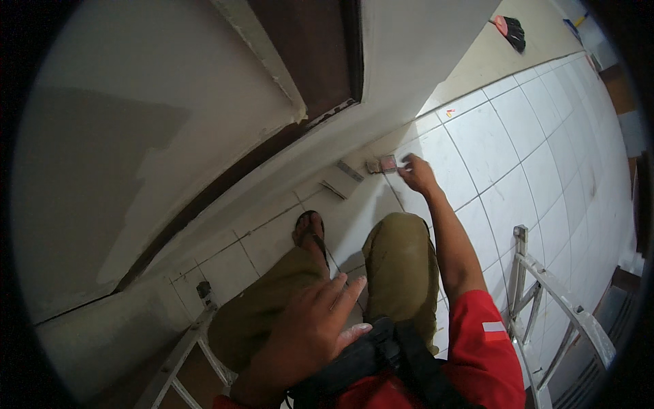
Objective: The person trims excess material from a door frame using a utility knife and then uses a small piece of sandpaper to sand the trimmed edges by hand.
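Observation:
My right hand point(417, 173) reaches down to the white tiled floor, its thumb and fingertips slightly apart and a little blurred. Just left of those fingertips lies a small pinkish-red and grey block point(388, 164), with a short brownish piece point(372, 166) beside it against the wall's foot. Further left are two thin flat strips, one grey point(351, 170) and one darker-edged point(333, 189). My left hand point(310, 330) is held over my lap with its fingers spread and nothing in it; whitish dust coats its fingertips.
Metal ladder frames stand on either side of me, at right point(541, 286) and at lower left point(194, 344). A patched wall point(102, 170) with a dark frame point(225, 179) rises on the left. A red-and-black broom head point(512, 34) lies beyond the wall's corner.

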A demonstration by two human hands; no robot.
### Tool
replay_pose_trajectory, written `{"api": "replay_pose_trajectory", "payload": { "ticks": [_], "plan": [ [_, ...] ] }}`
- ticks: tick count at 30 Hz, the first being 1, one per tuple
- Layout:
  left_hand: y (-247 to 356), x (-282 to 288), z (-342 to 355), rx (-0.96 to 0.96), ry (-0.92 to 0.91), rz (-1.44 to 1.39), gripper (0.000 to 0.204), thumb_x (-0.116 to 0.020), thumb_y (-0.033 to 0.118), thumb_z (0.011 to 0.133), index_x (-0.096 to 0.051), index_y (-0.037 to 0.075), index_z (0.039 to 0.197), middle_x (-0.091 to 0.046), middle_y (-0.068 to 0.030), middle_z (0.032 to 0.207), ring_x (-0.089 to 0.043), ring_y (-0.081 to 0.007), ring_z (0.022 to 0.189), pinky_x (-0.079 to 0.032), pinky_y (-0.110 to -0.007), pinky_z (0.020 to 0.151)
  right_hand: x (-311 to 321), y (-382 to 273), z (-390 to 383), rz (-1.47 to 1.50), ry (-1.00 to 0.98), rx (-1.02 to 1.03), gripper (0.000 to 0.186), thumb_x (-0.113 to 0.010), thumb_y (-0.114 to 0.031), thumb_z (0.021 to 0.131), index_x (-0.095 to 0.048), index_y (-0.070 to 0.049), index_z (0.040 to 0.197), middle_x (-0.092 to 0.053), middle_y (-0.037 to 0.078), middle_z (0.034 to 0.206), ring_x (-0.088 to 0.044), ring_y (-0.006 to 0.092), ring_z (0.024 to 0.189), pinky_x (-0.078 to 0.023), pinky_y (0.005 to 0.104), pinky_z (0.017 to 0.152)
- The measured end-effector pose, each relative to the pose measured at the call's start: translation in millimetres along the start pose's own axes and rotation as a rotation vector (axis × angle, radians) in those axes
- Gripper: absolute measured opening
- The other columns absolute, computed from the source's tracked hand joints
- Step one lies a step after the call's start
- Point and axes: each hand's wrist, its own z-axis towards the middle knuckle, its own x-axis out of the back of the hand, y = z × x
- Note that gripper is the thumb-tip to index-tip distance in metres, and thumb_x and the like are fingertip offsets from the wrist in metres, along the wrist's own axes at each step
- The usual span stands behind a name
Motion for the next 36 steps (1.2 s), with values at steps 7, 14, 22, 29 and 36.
{"api": "replay_pose_trajectory", "payload": {
  "ticks": [7, 14, 22, 29, 36],
  "plan": [
    [-2, 21, -10, 0.057, -0.022, -0.046, 0.076, -0.079, 0.039, 0.1, -0.05, -0.002, 0.157, -0.059, -0.0302, 0.148, -0.059, -0.0477, 0.137, -0.045, -0.055, 0.118, -88, -139, 26, -0.504, -0.279, 0.17, 0.089, -0.092, -0.058, 0.08, -0.059, -0.006, 0.144, -0.067, 0.022, 0.141, -0.062, 0.0423, 0.136, -0.053, 0.0607, 0.107],
    [-4, 33, -13, 0.083, -0.04, 0.004, 0.078, -0.079, 0.04, 0.1, -0.048, -0.001, 0.159, -0.059, -0.0306, 0.149, -0.058, -0.0478, 0.138, -0.045, -0.054, 0.119, -152, -150, -19, -0.515, -0.038, 0.103, 0.093, -0.093, -0.049, 0.08, -0.052, -0.005, 0.151, -0.057, 0.024, 0.15, -0.053, 0.0423, 0.144, -0.043, 0.0569, 0.118],
    [-8, 28, -9, 0.064, -0.034, -0.027, 0.079, -0.079, 0.04, 0.1, -0.047, -0.001, 0.159, -0.058, -0.0309, 0.149, -0.058, -0.048, 0.139, -0.045, -0.054, 0.119, -187, -107, -9, -0.357, 0.128, 0.14, 0.038, -0.075, -0.02, 0.092, -0.073, -0.013, 0.129, -0.07, 0.016, 0.128, -0.061, 0.0391, 0.125, -0.048, 0.0531, 0.104],
    [-8, 21, 4, 0.083, -0.049, -0.049, 0.081, -0.078, 0.042, 0.101, -0.045, -0.002, 0.161, -0.057, -0.0318, 0.151, -0.056, -0.0482, 0.141, -0.044, -0.054, 0.12, -143, -113, -34, -0.329, 0.135, 0.125, 0.032, -0.078, -0.027, 0.09, -0.078, -0.011, 0.118, -0.073, 0.017, 0.122, -0.064, 0.0392, 0.121, -0.05, 0.0531, 0.102],
    [-33, 7, 66, 0.241, 0.114, 0.125, 0.088, -0.07, 0.044, 0.105, -0.032, -0.009, 0.166, -0.048, -0.035, 0.163, -0.05, -0.0468, 0.151, -0.042, -0.052, 0.124, 19, -169, -108, -0.035, 0.105, 0.251, 0.038, -0.083, -0.031, 0.09, -0.072, -0.005, 0.116, -0.072, 0.023, 0.116, -0.071, 0.0436, 0.1, -0.057, 0.0512, 0.089]
  ]
}}
